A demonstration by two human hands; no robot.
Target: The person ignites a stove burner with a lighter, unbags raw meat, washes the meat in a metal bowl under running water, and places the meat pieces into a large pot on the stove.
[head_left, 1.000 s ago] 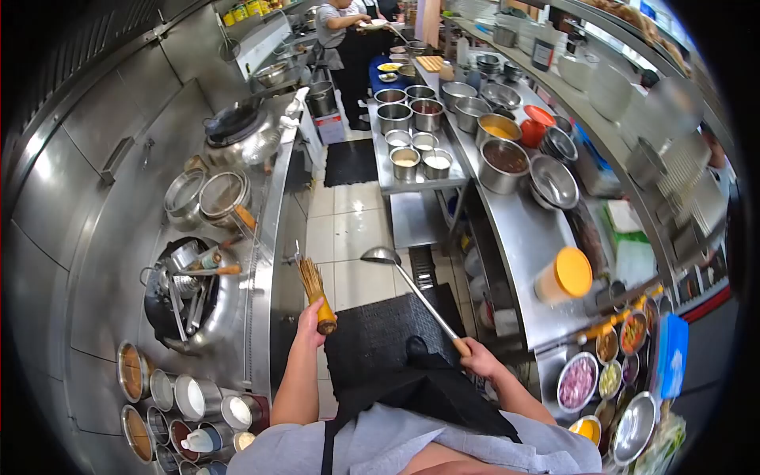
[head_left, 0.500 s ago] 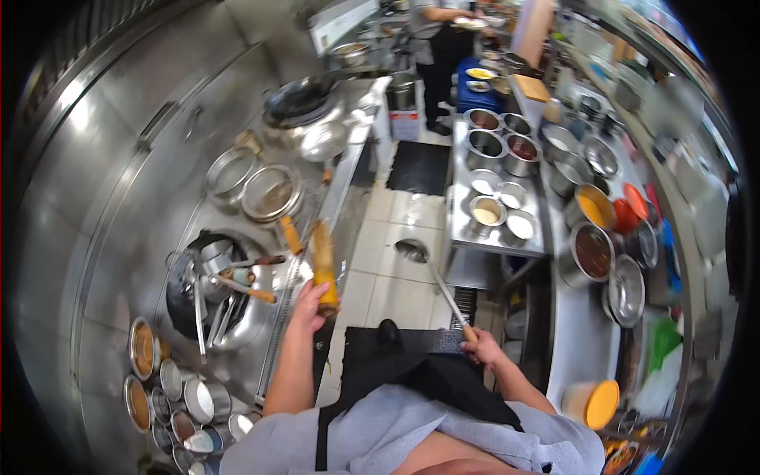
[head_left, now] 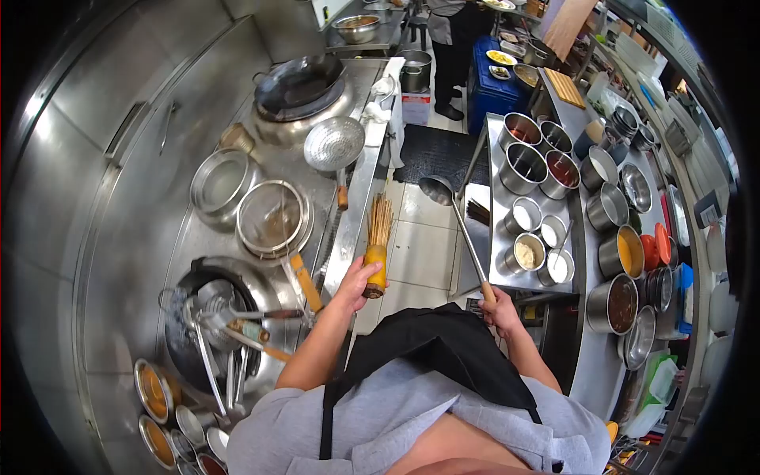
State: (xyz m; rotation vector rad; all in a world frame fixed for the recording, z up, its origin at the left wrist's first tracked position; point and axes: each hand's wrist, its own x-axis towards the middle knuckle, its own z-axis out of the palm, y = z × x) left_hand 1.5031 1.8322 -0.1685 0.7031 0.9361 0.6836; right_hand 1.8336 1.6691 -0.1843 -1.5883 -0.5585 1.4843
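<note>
My left hand is closed around the yellow-wrapped handle of a bamboo wok brush, its bristles pointing up and away from me. Brush and hand are over the aisle, beside the stove counter's edge. In my right hand is the wooden handle end of a long ladle, whose metal bowl reaches forward over the tiled floor. Left of my left hand, a wok holds several ladles and wooden-handled tools. A perforated skimmer lies farther along the counter.
A second wok sits at the back of the steel counter. Mesh strainers rest over bowls nearby. To the right, a steel table carries several pots and white-filled containers. Another person stands beyond, by a blue bin.
The wok brush has moved right, away from the counter, in my left hand. The ladle's bowl has swung forward and slightly right. The view has also shifted.
</note>
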